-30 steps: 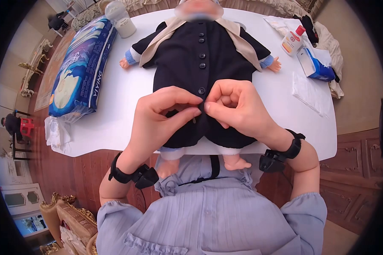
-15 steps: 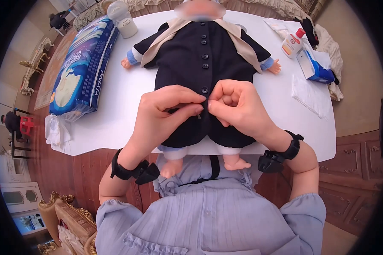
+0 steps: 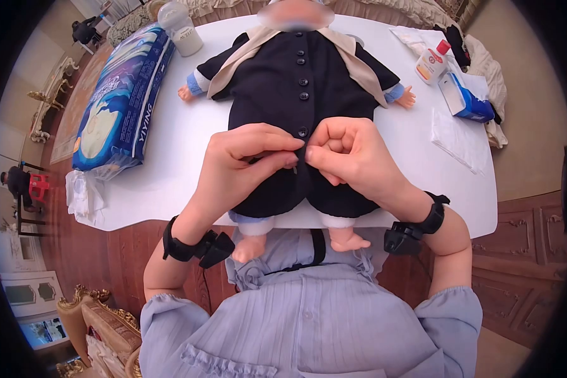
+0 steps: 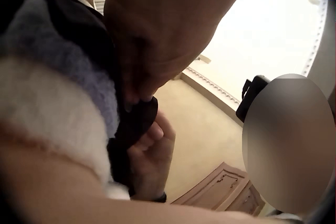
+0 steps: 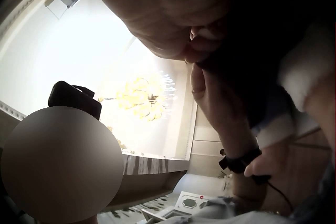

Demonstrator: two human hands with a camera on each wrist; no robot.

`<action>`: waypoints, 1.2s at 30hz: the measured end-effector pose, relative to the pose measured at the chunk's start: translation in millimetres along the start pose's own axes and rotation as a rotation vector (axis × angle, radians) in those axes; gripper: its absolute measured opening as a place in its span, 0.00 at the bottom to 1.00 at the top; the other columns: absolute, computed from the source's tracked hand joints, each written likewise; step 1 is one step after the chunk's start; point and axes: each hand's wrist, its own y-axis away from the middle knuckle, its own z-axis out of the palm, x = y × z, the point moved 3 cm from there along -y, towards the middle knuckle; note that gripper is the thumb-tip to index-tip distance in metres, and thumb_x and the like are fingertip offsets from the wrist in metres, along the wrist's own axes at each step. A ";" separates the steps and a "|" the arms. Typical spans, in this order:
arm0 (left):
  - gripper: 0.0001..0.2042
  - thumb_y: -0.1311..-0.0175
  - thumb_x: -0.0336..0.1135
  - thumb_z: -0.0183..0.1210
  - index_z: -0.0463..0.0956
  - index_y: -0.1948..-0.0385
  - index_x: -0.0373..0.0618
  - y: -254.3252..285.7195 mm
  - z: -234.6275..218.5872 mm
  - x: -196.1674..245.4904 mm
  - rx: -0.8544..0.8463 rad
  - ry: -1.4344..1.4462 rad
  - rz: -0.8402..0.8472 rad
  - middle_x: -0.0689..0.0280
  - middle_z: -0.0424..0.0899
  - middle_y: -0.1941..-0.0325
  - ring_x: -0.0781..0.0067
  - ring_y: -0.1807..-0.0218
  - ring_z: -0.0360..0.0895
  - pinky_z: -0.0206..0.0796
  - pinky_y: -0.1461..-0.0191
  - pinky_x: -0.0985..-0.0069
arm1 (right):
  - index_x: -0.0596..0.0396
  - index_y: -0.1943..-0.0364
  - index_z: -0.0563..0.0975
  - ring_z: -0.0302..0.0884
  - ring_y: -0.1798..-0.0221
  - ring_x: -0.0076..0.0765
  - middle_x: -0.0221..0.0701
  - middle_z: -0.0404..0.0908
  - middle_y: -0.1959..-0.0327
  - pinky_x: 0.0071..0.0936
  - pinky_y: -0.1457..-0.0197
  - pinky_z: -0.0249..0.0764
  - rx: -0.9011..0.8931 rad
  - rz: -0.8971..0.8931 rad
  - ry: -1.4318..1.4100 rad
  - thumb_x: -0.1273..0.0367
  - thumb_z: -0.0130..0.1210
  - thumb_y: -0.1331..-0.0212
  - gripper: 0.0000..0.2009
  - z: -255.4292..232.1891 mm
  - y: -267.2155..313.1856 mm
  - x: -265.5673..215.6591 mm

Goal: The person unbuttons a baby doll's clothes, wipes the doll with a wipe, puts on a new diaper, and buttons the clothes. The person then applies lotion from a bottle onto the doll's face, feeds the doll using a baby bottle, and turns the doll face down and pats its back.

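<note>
A doll (image 3: 249, 247) lies on its back on the white table, dressed in a black coat (image 3: 264, 104) with beige front edging. Down the coat's front runs a row of dark buttons; the lowest visible button (image 3: 303, 131) sits just above both hands. My left hand (image 3: 242, 167) pinches the coat's front edge between thumb and index finger. Close beside it, my right hand (image 3: 353, 154) pinches the same edge with its other fingers curled. In the left wrist view, black cloth (image 4: 139, 121) hangs between the fingertips of both hands. Whatever is between the fingertips is mostly hidden.
A blue diaper pack (image 3: 116, 104) and a bottle with a clear cap (image 3: 183, 31) stand at the left. On the right are a red-capped bottle (image 3: 431, 63), a blue tissue pack (image 3: 469, 101), a flat white packet (image 3: 457, 142) and cream knitted cloth (image 3: 488, 69). The table's near edge (image 3: 138, 223) is close to my body.
Both hands keep their pinch at the coat's front and have shifted slightly up and right. The coat's button row has moved a little to the right with them.
</note>
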 end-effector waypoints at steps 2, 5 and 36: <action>0.09 0.47 0.20 0.66 0.83 0.64 0.36 -1.9 1.7 2.1 0.034 -0.170 0.086 0.62 0.85 0.63 0.74 0.66 0.83 0.74 0.62 0.81 | 0.64 0.71 0.76 0.70 0.81 0.13 0.25 0.77 0.83 0.14 0.78 0.62 0.047 -0.019 -0.003 0.74 0.56 0.40 0.05 -0.9 -0.4 1.0; 0.09 0.48 0.21 0.66 0.82 0.65 0.37 -4.3 3.2 4.6 0.065 -0.250 0.137 0.62 0.85 0.63 0.72 0.66 0.83 0.74 0.63 0.80 | 0.63 0.70 0.77 0.70 0.81 0.13 0.25 0.78 0.83 0.14 0.77 0.62 0.097 -0.008 0.059 0.73 0.56 0.39 0.06 -0.1 1.3 -0.3; 0.05 0.38 0.29 0.63 0.81 0.65 0.38 -20.1 -35.7 -8.3 0.214 -0.076 -0.154 0.69 0.80 0.68 0.85 0.67 0.77 0.69 0.65 0.83 | 0.63 0.69 0.79 0.69 0.77 0.14 0.24 0.77 0.80 0.19 0.74 0.66 0.202 -0.206 0.465 0.70 0.57 0.39 0.08 -31.7 -7.3 -25.0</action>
